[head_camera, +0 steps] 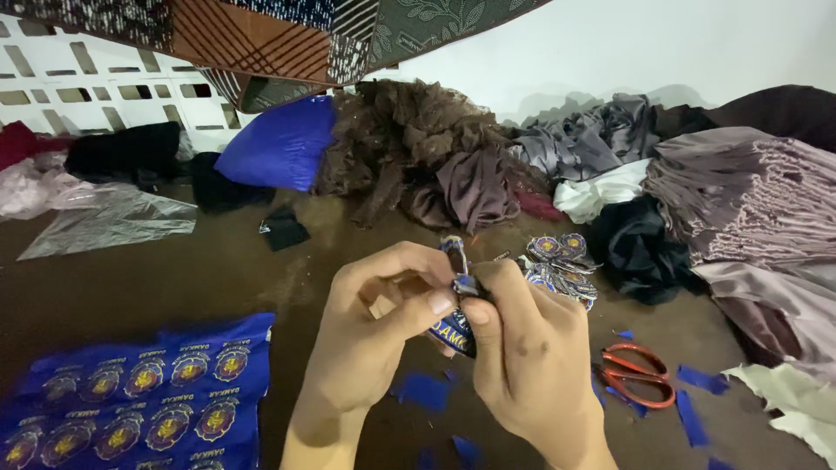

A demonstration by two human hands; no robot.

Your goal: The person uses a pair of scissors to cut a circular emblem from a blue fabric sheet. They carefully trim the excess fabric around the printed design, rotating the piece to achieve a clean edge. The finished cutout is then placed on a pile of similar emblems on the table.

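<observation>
Step in hand: a small blue cut-out badge point(459, 324) is being handled between both hands, held up above the floor at the centre of the view; it is judged that a single emblem, cut from printed cloth, is being tidied or pinched along its edge.
Badge position: it is held between the two hands, its lower part showing below the thumbs, its upper end pinched at the fingertips; it is well clear of the floor.
Left hand point(370, 335): it is closed in a pinch, thumb pressed against the badge from the left, the other fingers curled above it.
Right hand point(522, 357): it is closed around the badge from the right, thumb tip meeting the left thumb; the fingers are folded, and nothing else is seen in it.
Printed cloth point(139, 396): a blue sheet bearing rows of uncut round emblems lies on the floor, near left.
Finished pile point(562, 261): a small heap of like badges lies just beyond the right hand.
Scissors point(636, 374): a red-handled pair lies on the floor to the right of the right hand, untouched.
Scraps point(424, 389): blue offcuts are scattered on the floor beneath and to the right of the hands.
Next move, as judged: a firm hold by one hand would be called for while the other is freed, whether for the scissors or for the pile.
Far side: heaps of brown, grey and mauve garments point(470, 165) are piled along the wall.
</observation>
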